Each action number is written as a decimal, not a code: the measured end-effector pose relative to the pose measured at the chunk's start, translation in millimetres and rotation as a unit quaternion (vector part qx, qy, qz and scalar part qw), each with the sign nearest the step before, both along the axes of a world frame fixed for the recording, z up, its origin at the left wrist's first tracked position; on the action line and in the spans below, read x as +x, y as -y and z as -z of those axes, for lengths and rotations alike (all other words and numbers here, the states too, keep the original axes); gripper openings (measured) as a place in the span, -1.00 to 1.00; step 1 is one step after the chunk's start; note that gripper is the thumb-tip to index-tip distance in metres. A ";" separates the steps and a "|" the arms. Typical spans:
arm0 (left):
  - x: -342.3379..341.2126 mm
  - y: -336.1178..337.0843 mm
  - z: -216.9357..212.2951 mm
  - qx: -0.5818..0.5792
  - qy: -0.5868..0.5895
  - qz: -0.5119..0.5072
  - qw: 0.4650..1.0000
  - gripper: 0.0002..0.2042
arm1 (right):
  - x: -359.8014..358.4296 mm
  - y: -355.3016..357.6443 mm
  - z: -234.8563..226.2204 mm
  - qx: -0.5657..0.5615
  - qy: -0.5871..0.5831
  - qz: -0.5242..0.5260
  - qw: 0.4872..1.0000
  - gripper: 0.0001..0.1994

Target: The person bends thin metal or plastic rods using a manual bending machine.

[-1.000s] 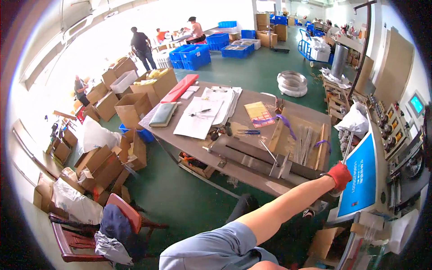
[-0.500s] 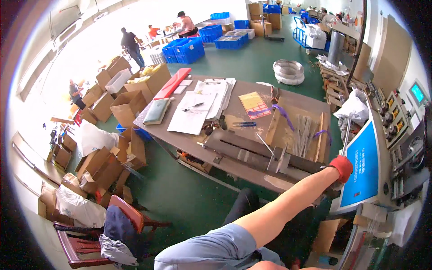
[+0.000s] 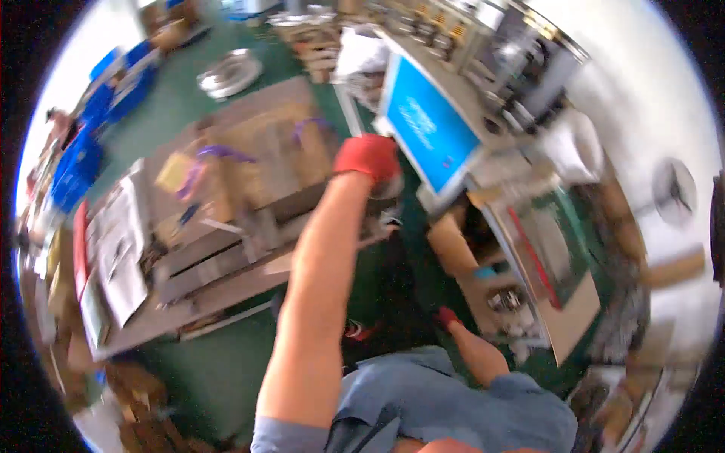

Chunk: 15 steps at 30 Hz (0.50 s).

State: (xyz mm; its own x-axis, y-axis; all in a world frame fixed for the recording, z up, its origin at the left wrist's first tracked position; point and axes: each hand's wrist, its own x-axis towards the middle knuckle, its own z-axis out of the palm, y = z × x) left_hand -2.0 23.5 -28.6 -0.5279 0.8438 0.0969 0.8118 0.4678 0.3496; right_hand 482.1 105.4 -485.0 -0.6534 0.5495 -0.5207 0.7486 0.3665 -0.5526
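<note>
My left hand [image 3: 368, 160], in a red glove, is stretched out past the right end of the workbench [image 3: 226, 291]. It is closed around a thin pale metal rod [image 3: 348, 109], which points away from me. The blue-fronted machine [image 3: 432, 124] stands just right of this hand. My right hand [image 3: 445, 315], also in red, hangs low in front of a cardboard box [image 3: 451, 245]; its fingers are too small and blurred to read. On the bench lie a long dark metal fixture [image 3: 204, 260], a wooden tray with purple ties [image 3: 226, 153] and a yellow-orange card [image 3: 175, 174].
Papers [image 3: 121, 241] lie at the bench's left end. Beyond it, a white coil [image 3: 229, 74] rests on the green floor near blue crates [image 3: 79, 170]. A glass-topped stand [image 3: 555, 249] is at my right, and a fan [image 3: 674, 191] shows on the far right.
The view has swung to the right, so the bench now lies further left and the picture is blurred. My right arm has come into sight. The left hand still grips the rod.
</note>
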 end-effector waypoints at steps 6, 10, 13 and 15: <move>10.2 -48.0 3.7 0.012 -0.047 0.113 0.992 -0.53 | 93.2 3.8 24.9 0.001 -0.009 0.141 0.990 -0.68; -19.8 6.4 9.6 -0.064 -0.041 0.062 0.995 -0.49 | -11.1 63.4 -59.6 0.044 0.134 -0.033 0.990 -0.71; -3.4 -6.2 0.3 -0.041 -0.015 0.056 0.997 -0.48 | 14.7 54.9 -68.7 -0.037 0.099 -0.006 0.994 -0.73; -2.9 -12.6 -1.3 -0.032 -0.021 0.071 0.997 -0.49 | 23.9 53.4 -64.9 0.008 0.093 -0.007 0.996 -0.74</move>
State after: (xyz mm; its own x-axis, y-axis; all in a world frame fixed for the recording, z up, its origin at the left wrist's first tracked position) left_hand -4.9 36.1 -27.3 -0.3986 0.9151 0.0609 0.8851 0.3665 0.2869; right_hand 506.1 52.0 -420.1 -0.5551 0.5501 -0.6239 0.8315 0.3860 -0.3995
